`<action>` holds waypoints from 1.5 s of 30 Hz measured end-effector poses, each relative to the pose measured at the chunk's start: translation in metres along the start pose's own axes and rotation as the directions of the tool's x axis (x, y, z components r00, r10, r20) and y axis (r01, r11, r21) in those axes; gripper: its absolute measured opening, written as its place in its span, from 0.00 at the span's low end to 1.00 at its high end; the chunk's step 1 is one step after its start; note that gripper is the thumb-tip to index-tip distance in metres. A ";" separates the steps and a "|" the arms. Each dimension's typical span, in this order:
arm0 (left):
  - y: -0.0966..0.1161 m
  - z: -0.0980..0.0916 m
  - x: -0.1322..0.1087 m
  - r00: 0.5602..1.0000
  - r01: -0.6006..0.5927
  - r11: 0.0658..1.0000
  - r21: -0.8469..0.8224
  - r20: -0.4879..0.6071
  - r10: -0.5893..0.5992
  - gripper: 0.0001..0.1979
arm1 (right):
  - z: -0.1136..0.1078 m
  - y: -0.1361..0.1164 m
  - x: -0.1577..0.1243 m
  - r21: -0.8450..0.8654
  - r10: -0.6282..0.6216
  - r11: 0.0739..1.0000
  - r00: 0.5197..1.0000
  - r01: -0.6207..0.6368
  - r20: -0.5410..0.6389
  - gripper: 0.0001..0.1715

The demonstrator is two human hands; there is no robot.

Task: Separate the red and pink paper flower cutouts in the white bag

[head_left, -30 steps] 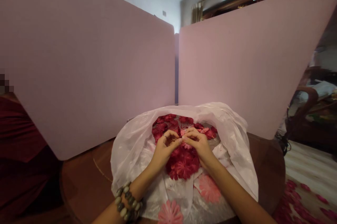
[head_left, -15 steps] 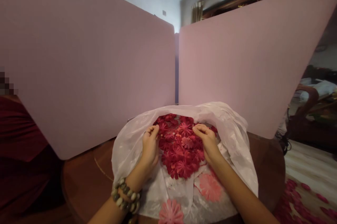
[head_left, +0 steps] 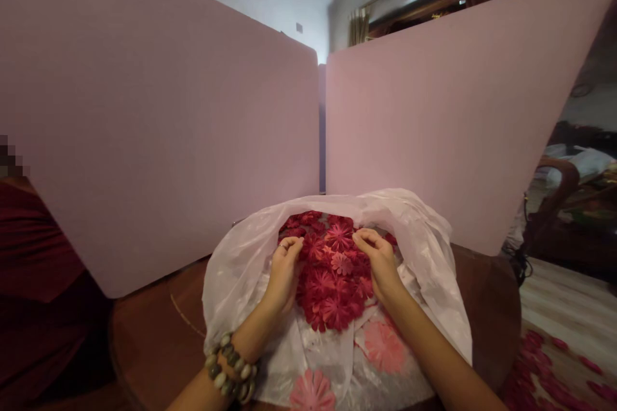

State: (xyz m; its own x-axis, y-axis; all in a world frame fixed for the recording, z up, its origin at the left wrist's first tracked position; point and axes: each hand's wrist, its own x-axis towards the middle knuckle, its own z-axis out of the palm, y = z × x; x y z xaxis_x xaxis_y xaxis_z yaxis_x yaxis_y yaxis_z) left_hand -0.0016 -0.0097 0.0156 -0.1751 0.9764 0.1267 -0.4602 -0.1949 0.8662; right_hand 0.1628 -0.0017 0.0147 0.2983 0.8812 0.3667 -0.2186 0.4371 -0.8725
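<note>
Pinched at the tips, your left hand (head_left: 280, 276) had its thumb and forefinger drawn together at the left edge of the heap of red flowers (head_left: 332, 289), and your right hand (head_left: 385, 269) was pinched likewise at the right; you could not tell from this view whether either held a flower's edge. That heap lay in the open mouth of a white plastic bag (head_left: 231, 289), whose crumpled sides rose around it at left, far and right. Among the red ones, one small light-pink flower (head_left: 342, 263) lay on top, between your hands. A larger coral flower (head_left: 384, 348) lay nearer, beside your right forearm, and a pink flower (head_left: 312, 390) sat at the bag's near edge. Your hands were apart and about level, knuckles up, your forearms slanting in from the near left and near right. A beaded bracelet (head_left: 231, 363) circled your left wrist. Beneath the bag stood a brown table (head_left: 149, 327) with a rounded edge; two pink panels (head_left: 202, 134) walled its far side, and more red flowers (head_left: 544, 372) were scattered on the floor at the near right.
</note>
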 end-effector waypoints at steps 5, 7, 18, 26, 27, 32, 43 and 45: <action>-0.001 0.002 -0.001 0.998 -0.043 0.994 0.100 0.052 0.038 0.12 | 0.002 -0.013 -0.006 -0.036 -0.047 0.997 0.907 0.068 0.418 0.07; 0.000 0.002 -0.001 0.994 -0.058 0.987 0.147 0.105 0.043 0.11 | 0.005 -0.015 -0.011 -0.094 -0.080 0.982 0.814 0.163 0.575 0.05; -0.003 0.000 0.000 0.995 0.001 0.993 0.121 0.094 -0.013 0.15 | 0.012 -0.002 -0.019 -0.264 -0.176 0.879 0.785 0.397 0.594 0.07; -0.005 -0.006 0.009 0.994 -0.088 0.995 0.038 -0.054 0.090 0.15 | 0.008 0.011 -0.012 -0.294 -0.228 0.828 0.766 0.477 0.600 0.08; -0.004 -0.007 0.011 0.993 -0.094 0.995 0.024 -0.073 0.095 0.15 | 0.008 0.012 -0.011 -0.305 -0.228 0.822 0.770 0.480 0.596 0.08; -0.001 -0.009 0.014 0.992 -0.059 0.998 -0.006 -0.110 0.058 0.15 | 0.006 0.013 -0.008 -0.360 -0.197 0.830 0.827 0.426 0.526 0.08; 0.003 0.000 0.005 0.999 -0.022 0.999 -0.039 -0.049 0.020 0.13 | 0.003 0.013 -0.001 -0.229 0.017 0.969 0.894 0.096 0.449 0.09; 0.004 0.003 0.001 1.000 0.012 0.998 -0.068 0.000 -0.013 0.13 | 0.005 0.010 -0.004 -0.217 0.058 0.975 0.876 0.055 0.479 0.09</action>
State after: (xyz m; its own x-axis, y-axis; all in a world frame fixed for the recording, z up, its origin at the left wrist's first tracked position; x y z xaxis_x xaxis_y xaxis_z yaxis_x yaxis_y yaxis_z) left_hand -0.0007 -0.0093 0.0204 -0.1697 0.9787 0.1156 -0.5201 -0.1886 0.8330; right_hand 0.1549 -0.0001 0.0060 -0.1968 0.8833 0.4255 0.0053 0.4350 -0.9004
